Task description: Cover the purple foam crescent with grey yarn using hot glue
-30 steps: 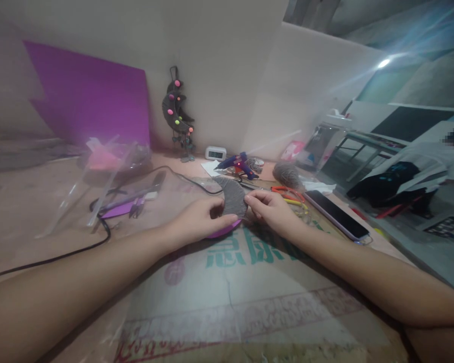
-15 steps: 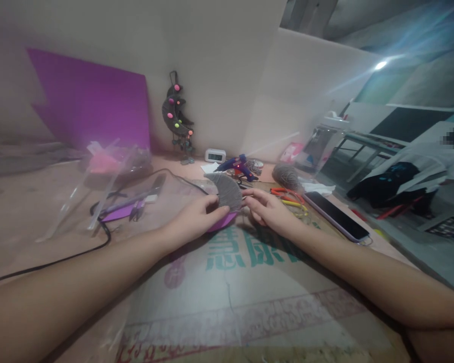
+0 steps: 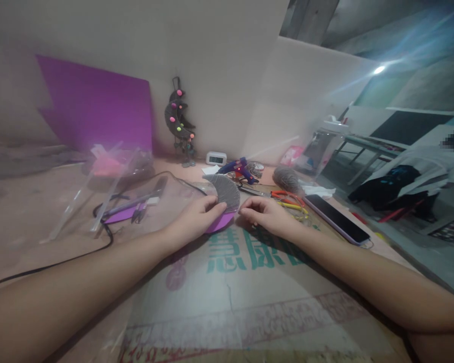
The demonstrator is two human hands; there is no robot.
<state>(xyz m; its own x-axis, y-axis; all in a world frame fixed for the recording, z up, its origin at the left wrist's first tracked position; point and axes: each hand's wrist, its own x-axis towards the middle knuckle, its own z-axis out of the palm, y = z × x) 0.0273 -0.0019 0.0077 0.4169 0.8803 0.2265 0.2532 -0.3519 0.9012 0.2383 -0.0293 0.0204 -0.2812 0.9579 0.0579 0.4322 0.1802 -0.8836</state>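
Observation:
A crescent moon cutout (image 3: 228,193) is gripped in my left hand (image 3: 199,214), thumb across its face. Grey yarn is wound closely over its upper part, while the lower part shows bare purple (image 3: 221,222). Just right of the crescent, my right hand (image 3: 267,214) is closed in a pinch, with thumb and forefinger together. Whatever lies between those fingertips is too thin or hidden to make out. Behind the hands lie scissors (image 3: 251,190) and a blue glue gun (image 3: 239,168) with a small red light.
A decorated crescent hanging (image 3: 177,121) leans at the wall beside a purple sheet (image 3: 98,106). A white clock (image 3: 216,158), grey yarn ball (image 3: 286,178), orange-handled pliers (image 3: 287,195) and phone (image 3: 336,219) stand around. Glue sticks (image 3: 106,206) and a black cord (image 3: 60,261) lie left.
My right hand has drawn slightly away from the crescent's right edge, its fingers more curled. My left hand still holds the crescent, and more of the purple part shows.

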